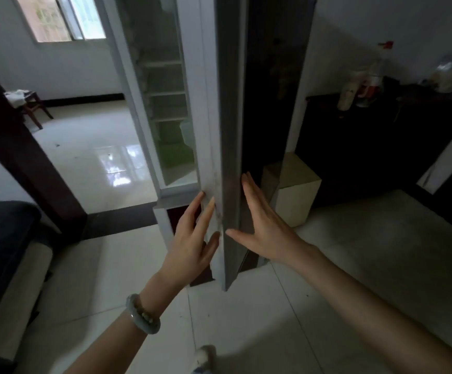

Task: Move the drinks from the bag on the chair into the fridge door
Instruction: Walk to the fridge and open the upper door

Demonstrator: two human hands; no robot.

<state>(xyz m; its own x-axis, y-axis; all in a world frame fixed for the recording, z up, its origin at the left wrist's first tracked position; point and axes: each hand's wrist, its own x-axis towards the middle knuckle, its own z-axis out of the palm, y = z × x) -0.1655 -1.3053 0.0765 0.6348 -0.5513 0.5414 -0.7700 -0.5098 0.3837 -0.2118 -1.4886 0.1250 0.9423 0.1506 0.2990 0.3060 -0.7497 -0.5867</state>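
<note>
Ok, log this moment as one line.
left hand flat on fridge door edge | right hand flat on outer face | door ajar | no drink held

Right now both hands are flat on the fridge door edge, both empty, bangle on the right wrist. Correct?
One error: the bangle is on the left wrist, not the right. The head view shows the left hand and right hand open and empty, on either side of the fridge door edge.

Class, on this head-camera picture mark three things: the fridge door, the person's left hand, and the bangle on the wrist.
fridge door (230, 147): head view, on its grey outer edge.
left hand (189, 244): head view, on the back of the hand.
bangle (141, 318): head view, on the pale band at the left wrist.
</note>
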